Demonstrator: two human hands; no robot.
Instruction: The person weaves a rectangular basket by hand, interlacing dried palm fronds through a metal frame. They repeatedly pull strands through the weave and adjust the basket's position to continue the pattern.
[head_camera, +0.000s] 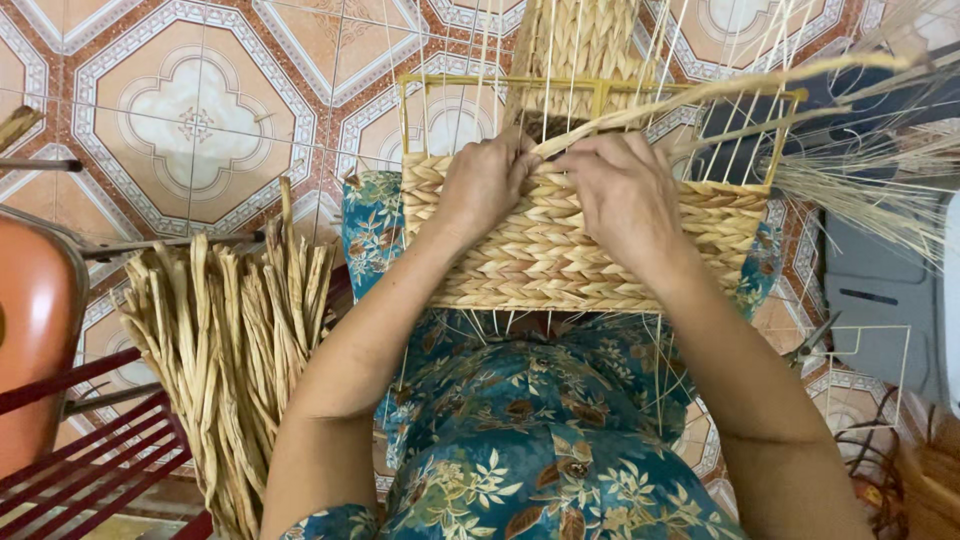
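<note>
Together the left hand (485, 180) and right hand (625, 190) pinch a pale flat straw strand (720, 92), its length slanting up-right away from them, above the half-woven straw basket panel (560, 250) on a yellow wire frame (600, 85).

We've got the basket (560, 250) on our lap, wire frame (600, 88) sticking up behind its woven part. Left hand (485, 180) & right hand (625, 190) sit side by side on the top edge w/ a strand (700, 95) running off right. Bundle of strands (235, 340) stands left of our knees, on the floor (190, 110).
</note>
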